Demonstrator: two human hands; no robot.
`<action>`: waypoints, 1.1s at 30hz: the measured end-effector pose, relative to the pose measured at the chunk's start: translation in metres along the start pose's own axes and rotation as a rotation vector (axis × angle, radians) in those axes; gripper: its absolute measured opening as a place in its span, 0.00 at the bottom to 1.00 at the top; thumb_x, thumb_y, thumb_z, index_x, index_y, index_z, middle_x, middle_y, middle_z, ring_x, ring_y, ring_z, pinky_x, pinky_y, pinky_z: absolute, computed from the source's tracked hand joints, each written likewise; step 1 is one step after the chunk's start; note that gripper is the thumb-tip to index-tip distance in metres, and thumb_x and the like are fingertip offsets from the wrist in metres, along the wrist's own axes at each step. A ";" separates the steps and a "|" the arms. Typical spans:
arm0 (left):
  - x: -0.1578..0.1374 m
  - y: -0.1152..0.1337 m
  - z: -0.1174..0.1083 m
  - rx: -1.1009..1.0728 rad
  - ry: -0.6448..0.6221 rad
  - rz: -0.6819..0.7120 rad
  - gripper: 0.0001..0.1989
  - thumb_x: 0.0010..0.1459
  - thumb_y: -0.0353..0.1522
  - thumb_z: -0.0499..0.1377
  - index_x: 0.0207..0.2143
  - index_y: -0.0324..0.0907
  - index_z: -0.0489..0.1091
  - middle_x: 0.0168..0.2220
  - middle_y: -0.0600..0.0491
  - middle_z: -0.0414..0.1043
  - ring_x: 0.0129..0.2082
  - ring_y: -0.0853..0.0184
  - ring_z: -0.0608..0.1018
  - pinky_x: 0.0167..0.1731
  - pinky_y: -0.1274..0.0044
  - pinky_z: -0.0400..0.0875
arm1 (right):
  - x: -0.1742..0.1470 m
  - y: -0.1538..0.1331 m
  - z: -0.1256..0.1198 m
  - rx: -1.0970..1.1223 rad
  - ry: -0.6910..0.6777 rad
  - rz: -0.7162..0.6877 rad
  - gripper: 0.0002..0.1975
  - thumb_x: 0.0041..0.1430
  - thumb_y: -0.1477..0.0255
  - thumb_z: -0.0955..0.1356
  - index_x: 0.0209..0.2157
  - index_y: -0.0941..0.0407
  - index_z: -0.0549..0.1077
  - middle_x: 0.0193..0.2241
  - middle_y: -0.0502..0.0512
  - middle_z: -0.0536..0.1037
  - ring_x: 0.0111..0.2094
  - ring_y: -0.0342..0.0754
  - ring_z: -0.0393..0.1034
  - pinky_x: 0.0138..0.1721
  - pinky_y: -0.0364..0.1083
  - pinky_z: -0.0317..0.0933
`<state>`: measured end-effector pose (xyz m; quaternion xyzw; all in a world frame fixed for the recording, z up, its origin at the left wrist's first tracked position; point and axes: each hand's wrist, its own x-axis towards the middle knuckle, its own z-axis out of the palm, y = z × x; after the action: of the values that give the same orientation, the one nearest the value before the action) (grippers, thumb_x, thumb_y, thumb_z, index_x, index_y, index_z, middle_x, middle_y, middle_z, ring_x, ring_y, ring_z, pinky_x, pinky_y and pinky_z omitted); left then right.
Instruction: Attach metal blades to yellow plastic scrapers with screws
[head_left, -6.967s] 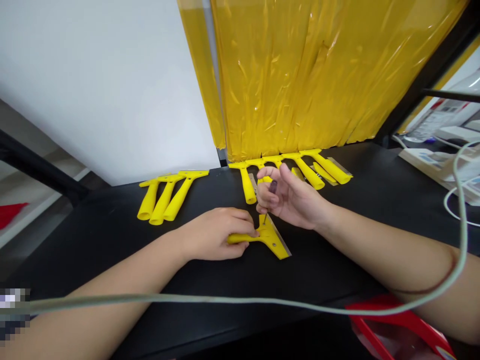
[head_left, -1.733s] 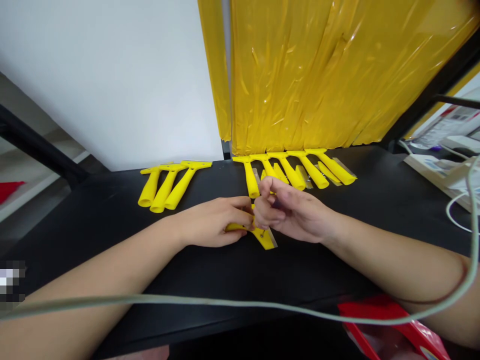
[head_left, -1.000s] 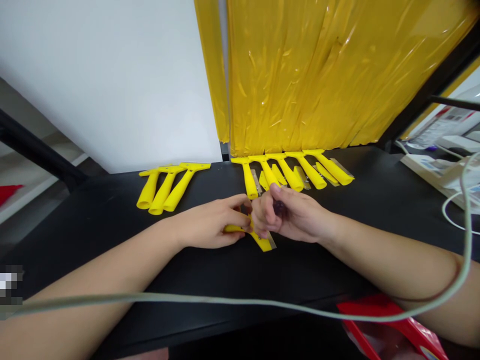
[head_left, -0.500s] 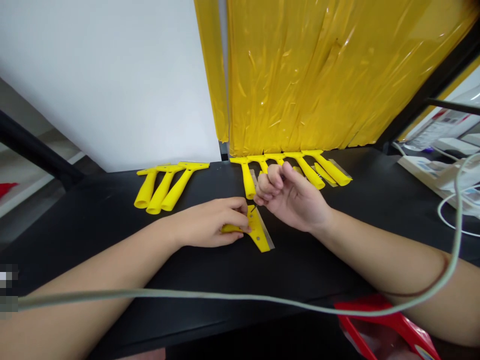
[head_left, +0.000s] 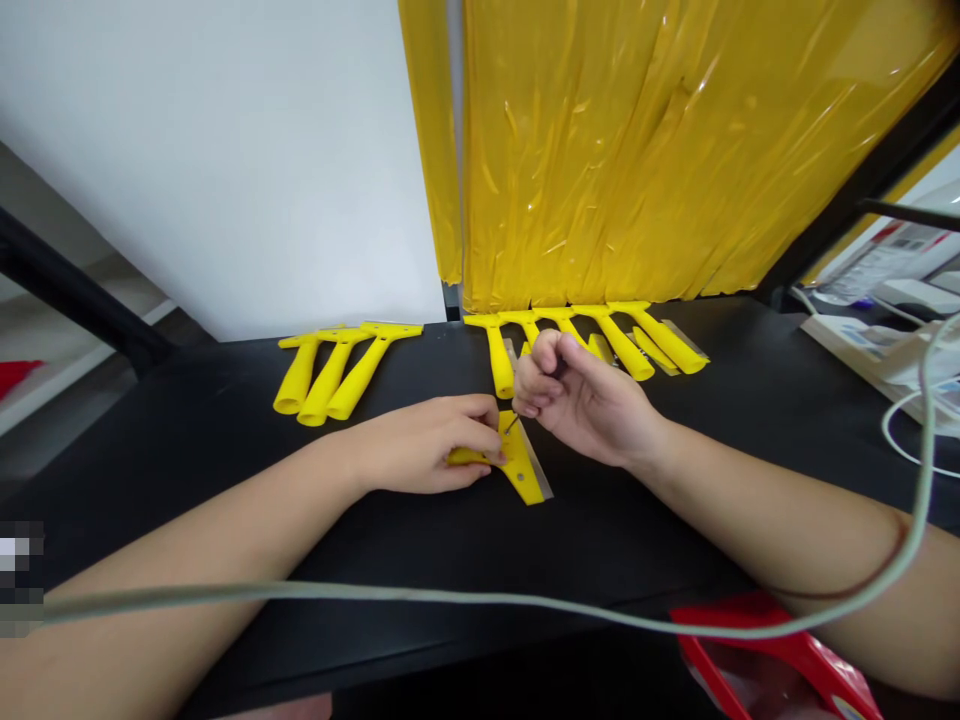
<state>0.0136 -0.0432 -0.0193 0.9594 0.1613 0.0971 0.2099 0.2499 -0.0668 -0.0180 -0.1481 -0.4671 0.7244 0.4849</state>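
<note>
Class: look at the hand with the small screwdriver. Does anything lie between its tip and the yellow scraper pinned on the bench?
Nothing visible does. The right hand angles the screwdriver onto the scraper head; the left hand holds the handle alongside.

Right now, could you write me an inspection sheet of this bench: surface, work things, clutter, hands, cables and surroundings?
Surface: black bench, matte.
Work things: yellow scraper lying flat, metal blade at its far edge; small screwdriver with its tip on the scraper head.
Clutter: three scrapers at left; a row of scrapers and loose blades under the curtain; red bag at the near edge.
Hands: left hand pins the scraper handle; right hand pinches the screwdriver in its fingers.
Cables: grey cable hanging across the view; white cable at right.
Surroundings: yellow plastic curtain, white wall, boxes at right.
</note>
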 end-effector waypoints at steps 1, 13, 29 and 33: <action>0.000 0.000 0.000 0.000 -0.002 0.001 0.09 0.64 0.26 0.64 0.45 0.44 0.80 0.44 0.50 0.71 0.39 0.69 0.77 0.41 0.79 0.73 | 0.000 -0.001 0.000 0.001 0.006 -0.003 0.16 0.74 0.59 0.67 0.32 0.52 0.67 0.26 0.46 0.56 0.29 0.45 0.54 0.36 0.45 0.59; 0.000 0.001 -0.001 0.000 -0.002 -0.006 0.10 0.64 0.26 0.64 0.46 0.45 0.79 0.44 0.50 0.71 0.39 0.68 0.77 0.42 0.79 0.74 | 0.002 -0.003 0.001 -0.011 0.092 0.032 0.18 0.74 0.57 0.66 0.31 0.52 0.65 0.25 0.46 0.56 0.28 0.46 0.54 0.35 0.46 0.62; 0.000 0.002 -0.001 -0.005 -0.013 -0.025 0.09 0.64 0.26 0.63 0.46 0.44 0.79 0.44 0.50 0.71 0.38 0.69 0.76 0.41 0.78 0.72 | 0.003 -0.012 0.004 0.012 0.143 0.015 0.20 0.75 0.55 0.65 0.30 0.52 0.64 0.24 0.46 0.55 0.26 0.46 0.53 0.33 0.46 0.61; 0.001 0.002 -0.002 -0.016 -0.016 -0.058 0.07 0.62 0.28 0.64 0.43 0.43 0.73 0.44 0.51 0.72 0.41 0.66 0.77 0.43 0.76 0.71 | 0.001 -0.018 -0.001 0.025 0.121 0.036 0.22 0.75 0.53 0.64 0.30 0.52 0.64 0.23 0.45 0.53 0.25 0.45 0.52 0.31 0.45 0.58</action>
<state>0.0145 -0.0439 -0.0163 0.9534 0.1864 0.0846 0.2215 0.2601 -0.0633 -0.0038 -0.1942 -0.4251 0.7285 0.5009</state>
